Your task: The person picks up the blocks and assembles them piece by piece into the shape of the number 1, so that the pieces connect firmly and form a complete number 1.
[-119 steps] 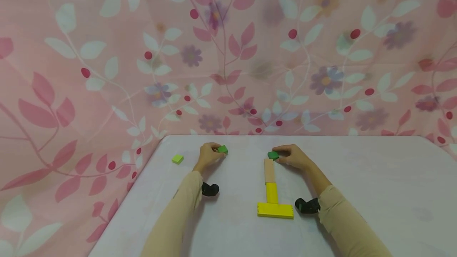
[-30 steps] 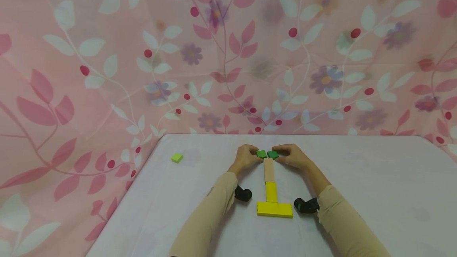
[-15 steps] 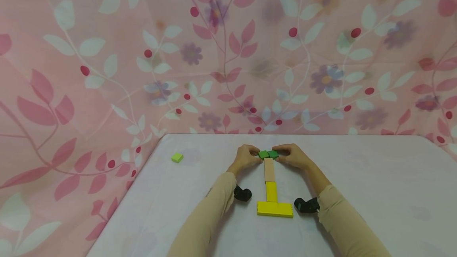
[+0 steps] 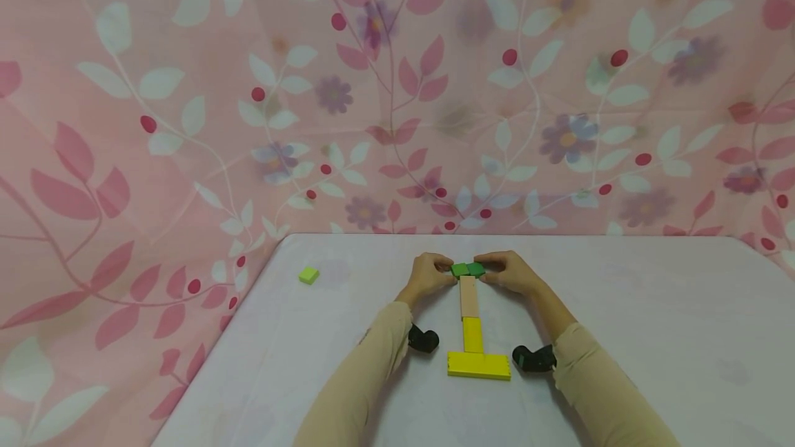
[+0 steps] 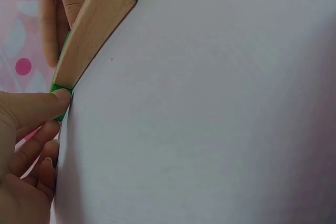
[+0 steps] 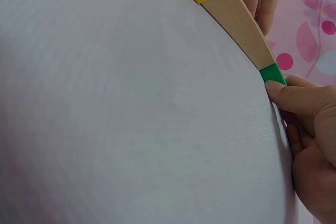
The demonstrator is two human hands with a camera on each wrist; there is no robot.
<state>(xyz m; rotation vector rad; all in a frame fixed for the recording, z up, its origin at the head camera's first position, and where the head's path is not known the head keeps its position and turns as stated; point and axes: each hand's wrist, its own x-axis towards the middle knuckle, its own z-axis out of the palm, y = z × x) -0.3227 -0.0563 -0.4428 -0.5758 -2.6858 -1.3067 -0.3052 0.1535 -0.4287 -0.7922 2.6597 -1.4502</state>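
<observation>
Two small green blocks lie side by side at the far end of a row of blocks in the head view. My left hand (image 4: 428,274) pinches the lighter green block (image 4: 459,270) between thumb and fingers. From the other side, my right hand (image 4: 511,272) pinches the darker green block (image 4: 476,269). Below them runs a plain wooden block (image 4: 469,296), then a yellow block (image 4: 473,334), ending at a wide yellow block (image 4: 479,365) laid crosswise. In the right wrist view, the green block (image 6: 272,73) meets the end of the wooden block (image 6: 241,27).
A lime green square block (image 4: 308,275) lies apart at the left of the white table (image 4: 652,309). Black wrist devices stick out by both sleeves, the left one (image 4: 424,339) and the right one (image 4: 534,358). Behind the table hangs a pink floral cloth (image 4: 397,88).
My left hand has carried its lighter green block rightward to sit against the darker one. My right hand stays in place on its block. The yellow and wooden blocks have not moved.
</observation>
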